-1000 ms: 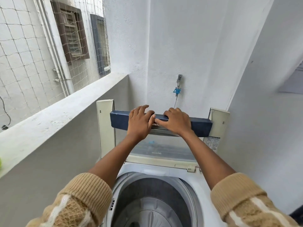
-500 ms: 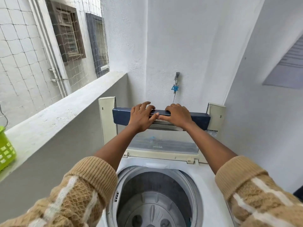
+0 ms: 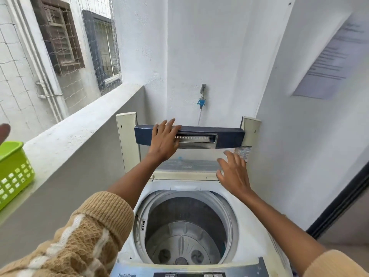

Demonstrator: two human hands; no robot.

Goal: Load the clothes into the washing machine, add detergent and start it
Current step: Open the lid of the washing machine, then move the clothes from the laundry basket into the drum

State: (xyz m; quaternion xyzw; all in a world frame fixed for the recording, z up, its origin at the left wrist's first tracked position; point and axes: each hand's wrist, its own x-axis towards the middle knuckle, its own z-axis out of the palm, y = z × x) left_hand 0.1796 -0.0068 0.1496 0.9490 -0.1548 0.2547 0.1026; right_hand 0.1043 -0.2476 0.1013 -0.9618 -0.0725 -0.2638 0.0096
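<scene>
A white top-loading washing machine (image 3: 251, 222) stands in front of me with its folding lid (image 3: 229, 136) raised upright against the back wall. The round drum (image 3: 185, 232) is open and holds no clothes. My left hand (image 3: 164, 139) lies flat on the lid's dark blue handle bar, fingers spread. My right hand (image 3: 233, 172) hovers off the lid, lower and to the right, fingers apart and holding nothing. The control panel (image 3: 191, 273) shows at the bottom edge.
A green plastic basket (image 3: 14, 172) sits on the concrete parapet ledge (image 3: 79, 132) at the left. A tap (image 3: 202, 94) with a blue fitting is on the wall behind the machine. White walls close in on the right, with a dark door frame (image 3: 339, 202).
My right hand has come off the lid handle and dropped down to the right. The left hand stays on the bar. The view has tilted down, showing more of the drum and the basket.
</scene>
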